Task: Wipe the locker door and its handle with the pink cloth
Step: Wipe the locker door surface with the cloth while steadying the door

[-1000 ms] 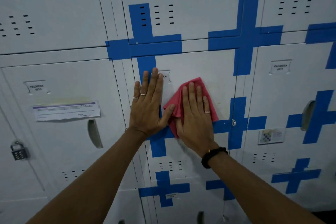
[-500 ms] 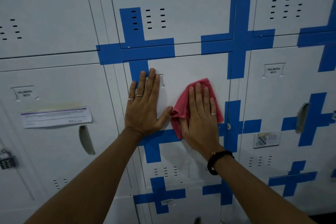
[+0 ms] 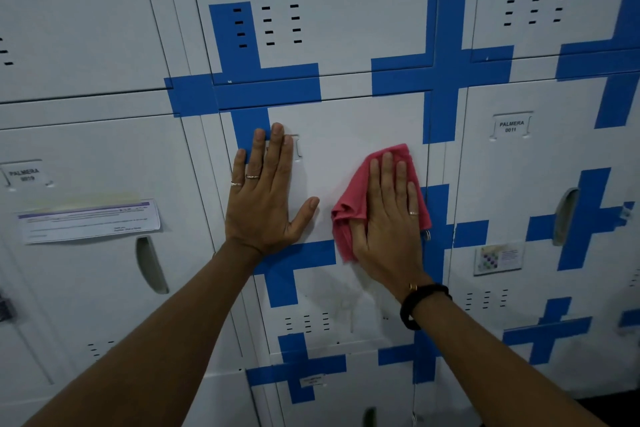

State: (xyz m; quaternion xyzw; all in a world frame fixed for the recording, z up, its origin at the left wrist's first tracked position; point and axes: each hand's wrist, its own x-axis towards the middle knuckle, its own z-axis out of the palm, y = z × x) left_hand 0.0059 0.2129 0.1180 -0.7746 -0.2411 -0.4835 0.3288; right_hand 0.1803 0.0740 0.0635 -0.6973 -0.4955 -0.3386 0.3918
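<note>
Locker wall fills the view, grey w/ blue tape crosses (image 3: pixel 446 76) all over. Centre door (image 3: pixel 349 128) is the one in play. Left hand (image 3: pixel 266 204) flat on the door's left side, fingers straight & together, thumb splayed, fingertips over a label holder (image 3: pixel 298 149) near the top-left corner; grasping nothing. Right hand (image 3: pixel 389 218) flat too, fingers straight, pressing the pink cloth (image 3: pixel 349 208) against the door by its right edge. Cloth bunches out left of the palm. Handle: can't tell where it sits. Paper notice (image 3: pixel 90 220) on the left neighbour door.
</note>
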